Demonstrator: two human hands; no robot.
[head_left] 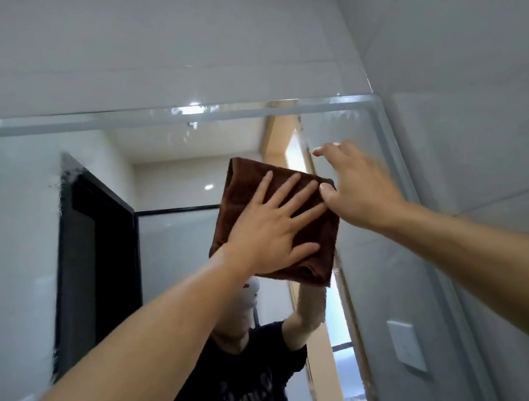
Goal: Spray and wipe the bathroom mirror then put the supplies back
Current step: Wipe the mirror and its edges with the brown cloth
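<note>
The folded brown cloth (276, 219) lies flat against the mirror (11, 217), high up near its top right corner. Your left hand (274, 229) presses it there with fingers spread straight. Your right hand (353, 187) hovers just beside it, fingers relaxed, thumb touching the cloth's edge.

A solid brown cloth (269, 220), pale grey wall tiles (471, 32), a black door frame (93, 260).

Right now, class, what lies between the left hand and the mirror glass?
A folded brown cloth: the left hand presses it flat against the mirror with spread fingers, seen in the head view.
</note>
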